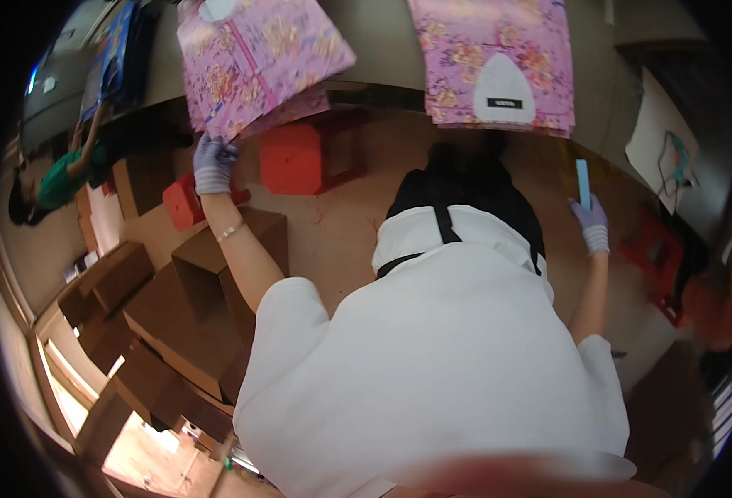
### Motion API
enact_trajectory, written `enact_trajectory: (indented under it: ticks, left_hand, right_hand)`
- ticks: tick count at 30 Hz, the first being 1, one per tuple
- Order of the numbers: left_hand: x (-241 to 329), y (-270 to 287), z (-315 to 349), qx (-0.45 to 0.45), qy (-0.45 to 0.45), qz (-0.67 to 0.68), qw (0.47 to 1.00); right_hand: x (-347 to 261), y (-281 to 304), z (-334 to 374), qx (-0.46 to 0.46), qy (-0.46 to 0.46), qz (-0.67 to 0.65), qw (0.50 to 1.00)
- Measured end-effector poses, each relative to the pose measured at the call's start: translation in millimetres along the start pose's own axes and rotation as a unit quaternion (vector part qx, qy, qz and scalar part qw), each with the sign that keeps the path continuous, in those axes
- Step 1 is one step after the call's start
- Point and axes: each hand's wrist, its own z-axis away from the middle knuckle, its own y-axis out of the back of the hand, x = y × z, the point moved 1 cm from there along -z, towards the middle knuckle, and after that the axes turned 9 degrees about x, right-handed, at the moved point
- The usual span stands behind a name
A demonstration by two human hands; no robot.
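Close to us: our white top (432,365) fills the lower middle of the view, and both our forearms reach up and away from it toward the table.
Left side floor: brown cardboard boxes (175,315) stand stacked beside us; we cannot tell whether they are filled or sealed.
Right hand: our right hand (592,222), in a pale glove, is closed around a slim light-blue tool (583,184) held upright, clear of the table.
Left hand: our left hand (213,163), also gloved, pinches the near corner of the left stack of pink flowered sheets (258,58), fingers closed on its edge.
Under the table: red stools (300,156) sit in the gap between us and the table edge.
Table top: a second pink flowered stack (499,58) lies well apart to the right, with a white iron-shaped cutout on it.
Progress: we judge the work partway through; both stacks lie on the table, only the left one is in hand, and the tool touches neither.
Far left: another person in a green top (59,183) is working apart from us.
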Motion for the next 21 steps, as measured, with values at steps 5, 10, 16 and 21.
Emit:
enact_trajectory:
  ticks: [5,10,16,21]
  left_hand:
    - [-62,-150,61,-0.049,-0.242,-0.150,0.957]
    - [-135,-288,101,-0.138,0.096,0.009,0.986]
    - [-193,-339,104,-0.174,0.228,-0.025,0.958]
    - [-186,-343,106,-0.241,0.157,-0.153,0.946]
  right_hand:
    - [-30,-6,8,0.017,0.039,-0.001,0.999]
    - [-45,-8,21,0.016,0.059,-0.042,0.997]
    - [-58,-54,39,-0.221,-0.015,-0.394,0.892]
    - [-91,-85,37,-0.275,-0.008,-0.435,0.857]
